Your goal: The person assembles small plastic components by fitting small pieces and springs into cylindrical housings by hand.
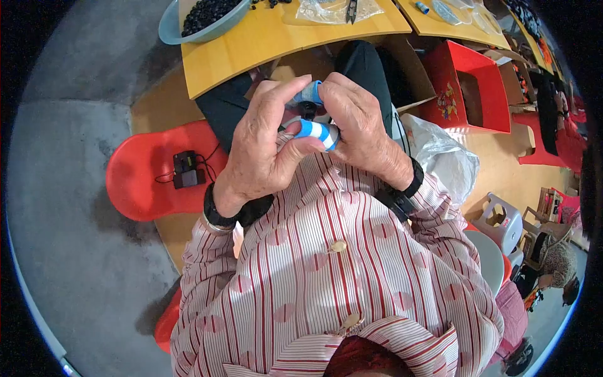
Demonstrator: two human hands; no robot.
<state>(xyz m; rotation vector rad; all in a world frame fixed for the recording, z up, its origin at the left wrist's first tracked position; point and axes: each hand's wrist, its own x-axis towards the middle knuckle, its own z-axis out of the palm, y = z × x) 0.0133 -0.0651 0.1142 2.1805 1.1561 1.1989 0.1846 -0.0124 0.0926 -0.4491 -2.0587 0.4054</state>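
Both hands meet over the lap, just in front of the yellow table's edge. Between their fingertips is a small black part (308, 110). My left hand (264, 135) is curled, its index finger and thumb closed toward the part. My right hand (361, 122) pinches from the other side. Blue-and-white tape (319, 133) wraps a finger or thumb near the lower fingertips, and more blue tape (309, 92) wraps another digit above. Which digit wears each tape is hard to tell.
A pale blue bowl (217, 30) of black pieces stands on the yellow table (251, 56), near dark scissors or snips (352, 10) on clear plastic. A red stool (141, 173) holds a black device (186, 169). At right are a red box (468, 88) and a plastic bag (443, 157).
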